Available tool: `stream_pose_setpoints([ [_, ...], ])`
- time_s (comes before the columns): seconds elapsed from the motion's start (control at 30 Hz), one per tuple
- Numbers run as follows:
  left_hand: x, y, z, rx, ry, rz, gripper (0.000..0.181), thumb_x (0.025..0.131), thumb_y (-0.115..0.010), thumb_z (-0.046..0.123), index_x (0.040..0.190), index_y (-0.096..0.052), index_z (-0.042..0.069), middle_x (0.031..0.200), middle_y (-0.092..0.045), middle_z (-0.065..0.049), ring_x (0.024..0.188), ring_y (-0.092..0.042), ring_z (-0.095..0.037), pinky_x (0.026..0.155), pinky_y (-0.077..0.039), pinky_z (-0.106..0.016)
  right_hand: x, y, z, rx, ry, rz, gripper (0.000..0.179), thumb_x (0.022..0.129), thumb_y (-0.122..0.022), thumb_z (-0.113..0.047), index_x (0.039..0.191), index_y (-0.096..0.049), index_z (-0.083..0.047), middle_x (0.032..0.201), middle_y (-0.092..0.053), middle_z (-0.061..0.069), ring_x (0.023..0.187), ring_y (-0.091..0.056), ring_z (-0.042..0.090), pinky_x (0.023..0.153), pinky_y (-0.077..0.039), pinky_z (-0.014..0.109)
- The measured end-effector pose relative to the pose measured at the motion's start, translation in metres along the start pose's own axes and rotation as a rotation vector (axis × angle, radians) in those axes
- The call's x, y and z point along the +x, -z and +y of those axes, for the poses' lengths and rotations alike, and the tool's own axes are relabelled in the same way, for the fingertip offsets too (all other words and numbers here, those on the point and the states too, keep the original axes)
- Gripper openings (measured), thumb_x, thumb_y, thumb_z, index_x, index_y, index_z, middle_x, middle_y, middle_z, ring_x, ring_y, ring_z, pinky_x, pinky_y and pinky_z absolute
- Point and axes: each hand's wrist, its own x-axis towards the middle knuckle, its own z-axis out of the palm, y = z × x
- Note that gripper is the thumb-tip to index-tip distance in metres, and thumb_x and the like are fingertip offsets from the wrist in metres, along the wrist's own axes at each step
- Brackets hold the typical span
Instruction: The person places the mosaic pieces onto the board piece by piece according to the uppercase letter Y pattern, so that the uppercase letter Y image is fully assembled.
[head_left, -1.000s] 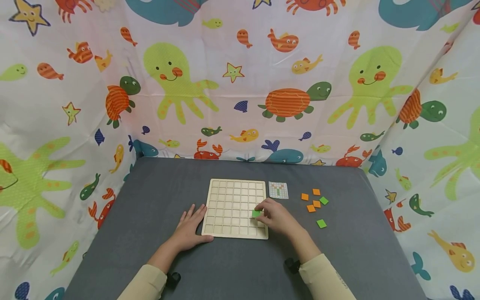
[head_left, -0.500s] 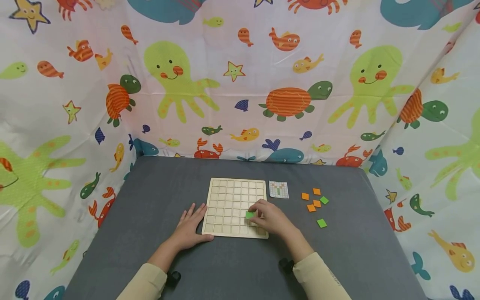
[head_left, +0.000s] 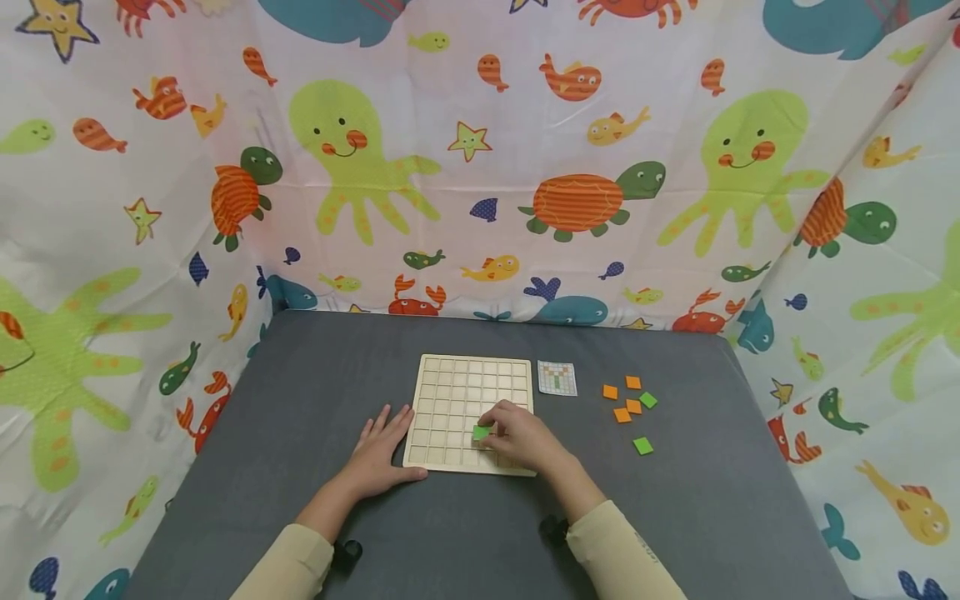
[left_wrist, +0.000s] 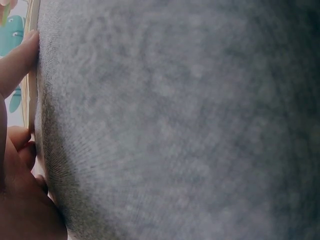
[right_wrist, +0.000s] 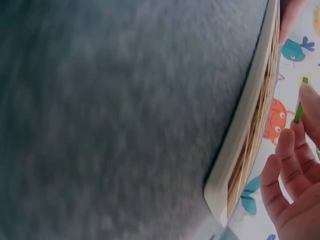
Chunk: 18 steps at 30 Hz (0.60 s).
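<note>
A square wooden grid board lies on the grey table. My right hand pinches a green square tile over the lower middle of the board. In the right wrist view the tile shows edge-on between thumb and fingertip, above the board's rim. My left hand rests at the board's left edge with fingers spread, the thumb by the near left corner. In the left wrist view its thumb touches the board's side.
A small printed pattern card lies beyond the board's right edge. Further right are several loose orange tiles and two green tiles. A curtain printed with sea animals stands behind the table.
My right hand has moved left across the board with the green tile, from near its right edge to the lower middle. My left hand has stayed in place.
</note>
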Motion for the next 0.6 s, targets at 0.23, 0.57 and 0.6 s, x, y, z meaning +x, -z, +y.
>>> stream_pose_setpoints([
  [0.23,0.002,0.000,0.000,0.035,0.032,-0.036,0.114,0.078,-0.073,0.069,0.163,-0.019,0.017,0.170,-0.017,-0.003,0.158,-0.002,-0.035,0.124,-0.003,-0.061,0.006,-0.013,-0.001,-0.038,-0.028,-0.015,0.023,0.091,-0.077,-0.027,0.112,-0.074,-0.016,0.105,-0.065,-0.003,0.079,-0.056,0.005,0.071,-0.052,0.025],
  [0.57,0.002,0.002,0.003,0.034,0.022,-0.020,0.114,0.077,-0.073,0.070,0.162,-0.023,0.013,0.169,-0.021,-0.006,0.157,-0.004,-0.038,0.123,-0.005,-0.064,0.012,-0.021,-0.003,-0.084,-0.079,-0.029,0.025,0.090,-0.078,-0.030,0.112,-0.074,-0.017,0.104,-0.065,-0.004,0.077,-0.054,0.004,0.069,-0.049,0.024],
  [0.6,0.002,0.002,0.003,0.033,0.020,-0.019,0.114,0.077,-0.073,0.070,0.162,-0.024,0.013,0.169,-0.021,-0.007,0.157,-0.004,-0.038,0.123,-0.005,-0.064,0.012,-0.022,-0.004,-0.088,-0.085,-0.031,0.026,0.090,-0.078,-0.030,0.111,-0.074,-0.017,0.103,-0.065,-0.004,0.076,-0.054,0.004,0.068,-0.049,0.024],
])
